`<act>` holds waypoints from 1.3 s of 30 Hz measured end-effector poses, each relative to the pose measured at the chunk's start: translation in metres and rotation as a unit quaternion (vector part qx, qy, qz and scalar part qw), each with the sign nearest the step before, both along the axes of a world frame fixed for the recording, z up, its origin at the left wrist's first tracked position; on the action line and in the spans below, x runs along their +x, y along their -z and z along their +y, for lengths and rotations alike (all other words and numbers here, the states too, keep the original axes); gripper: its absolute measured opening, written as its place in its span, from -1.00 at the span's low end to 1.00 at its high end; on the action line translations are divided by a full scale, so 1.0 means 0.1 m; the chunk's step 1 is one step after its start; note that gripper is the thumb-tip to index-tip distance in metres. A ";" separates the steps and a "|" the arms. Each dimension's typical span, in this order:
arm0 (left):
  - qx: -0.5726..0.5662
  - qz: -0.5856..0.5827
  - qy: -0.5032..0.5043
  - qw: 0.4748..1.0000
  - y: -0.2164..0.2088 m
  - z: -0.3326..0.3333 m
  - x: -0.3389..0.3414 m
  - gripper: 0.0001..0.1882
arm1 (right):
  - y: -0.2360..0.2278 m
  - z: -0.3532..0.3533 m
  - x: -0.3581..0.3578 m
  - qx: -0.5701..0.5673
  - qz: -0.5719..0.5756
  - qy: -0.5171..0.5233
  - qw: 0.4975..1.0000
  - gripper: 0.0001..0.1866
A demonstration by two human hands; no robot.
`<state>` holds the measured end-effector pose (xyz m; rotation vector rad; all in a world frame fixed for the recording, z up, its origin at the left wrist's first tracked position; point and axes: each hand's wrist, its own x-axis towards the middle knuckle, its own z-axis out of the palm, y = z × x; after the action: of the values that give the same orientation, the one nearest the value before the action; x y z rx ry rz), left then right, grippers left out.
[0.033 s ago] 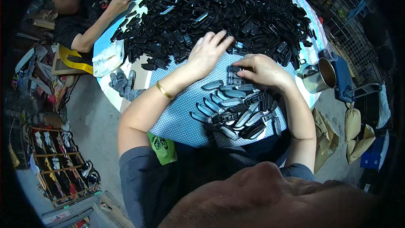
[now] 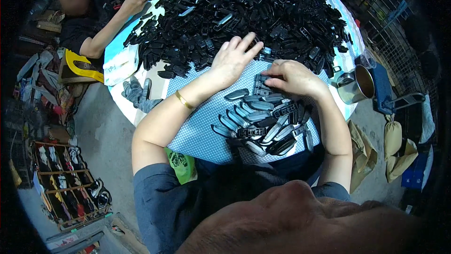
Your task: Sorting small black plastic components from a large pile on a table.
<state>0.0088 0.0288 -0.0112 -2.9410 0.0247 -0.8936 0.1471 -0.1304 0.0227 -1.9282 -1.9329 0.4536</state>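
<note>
My left hand (image 2: 235, 59) reaches to the near edge of a large heap of black plastic pieces (image 2: 225, 14), its fingers spread and nothing visible in them. To its right, my right hand (image 2: 297, 79) has thumb and fingers closed at a black plastic piece (image 2: 260, 85) that lies on the patterned table cover. Just below that hand is a smaller group of elongated black and grey pieces (image 2: 258, 115). Several of these lie side by side, with black clip-like pieces (image 2: 251, 132) among them. My right fingers partly cover the piece they grip.
A metal mug (image 2: 355, 85) stands at the table's right edge. Grey gloves (image 2: 136, 93) and a white bag (image 2: 120, 66) lie at the left. Across there, a person (image 2: 101, 14) works with both hands. A rack (image 2: 63, 183) stands on the floor at lower left.
My left hand has shifted very slightly to the right along the heap's edge. My right hand stays at the same black piece, almost unmoved.
</note>
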 end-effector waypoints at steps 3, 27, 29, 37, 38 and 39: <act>0.001 0.028 0.001 1.000 0.06 0.02 0.05 -0.46 | -0.06 0.02 0.11 -0.039 0.002 -0.020 0.999 -0.70; -0.074 0.044 0.054 0.995 0.08 0.04 0.06 -0.66 | -0.15 0.60 0.51 0.216 0.015 0.234 0.948 -0.60; -0.125 0.004 0.075 0.989 0.04 0.05 0.03 -0.68 | -0.11 0.46 0.48 0.187 0.082 0.235 0.950 -0.63; -0.181 -0.041 0.082 0.979 0.04 0.09 0.05 -0.81 | -0.02 0.24 0.23 0.131 0.194 0.219 0.947 -0.75; -0.189 -0.034 0.061 0.979 0.03 0.08 0.05 -0.80 | -0.04 0.23 0.21 0.123 0.173 0.225 0.951 -0.73; -0.178 -0.053 0.055 0.981 -0.01 0.03 0.05 -0.78 | 0.00 0.24 0.24 0.126 0.205 0.228 0.944 -0.71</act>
<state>0.0141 0.0315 -0.0106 -3.2390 0.0234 -1.1820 0.1707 -0.1061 0.0223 -1.8541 -1.1766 0.4060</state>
